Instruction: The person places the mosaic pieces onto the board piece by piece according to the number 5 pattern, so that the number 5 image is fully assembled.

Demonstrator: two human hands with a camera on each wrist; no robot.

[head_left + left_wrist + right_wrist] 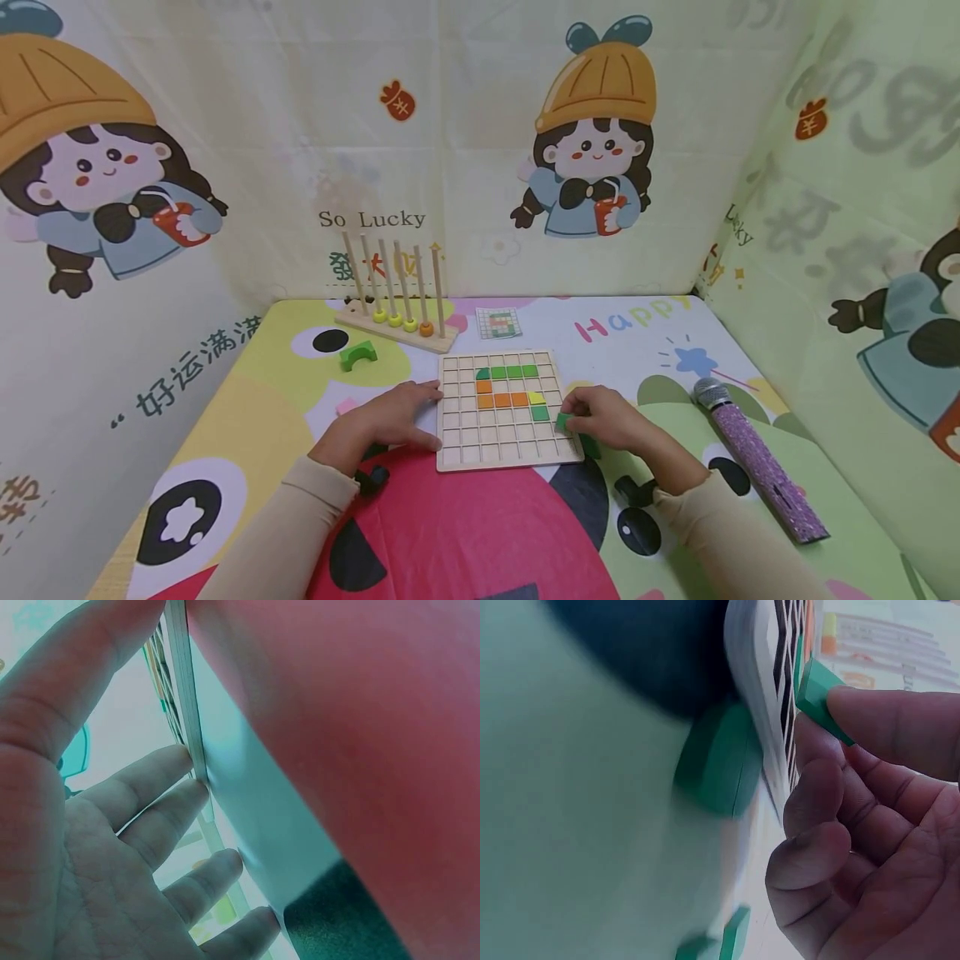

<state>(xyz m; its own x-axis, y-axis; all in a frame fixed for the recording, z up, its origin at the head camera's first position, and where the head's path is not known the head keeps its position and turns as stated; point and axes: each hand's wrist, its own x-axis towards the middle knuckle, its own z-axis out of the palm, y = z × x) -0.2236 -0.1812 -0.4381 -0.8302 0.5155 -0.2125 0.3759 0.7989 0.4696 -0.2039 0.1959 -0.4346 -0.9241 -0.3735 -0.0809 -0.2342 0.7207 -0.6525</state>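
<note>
Near the right edge of the wooden grid board [459,435], we've got our right hand [606,417], grip pinching a small green block [562,422]. Our left hand [392,414] touches the opposite edge, grip spread. Farther back on our tabletop [615,360]: a pattern card [498,323] and a peg rack [408,337].

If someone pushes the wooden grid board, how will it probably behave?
The grid board would probably move as one stiff piece, since its edges look straight. It seems unlikely to tip, lying flat and wide. The coloured tiles might stay in place, as raised lines appear to border them.
</note>
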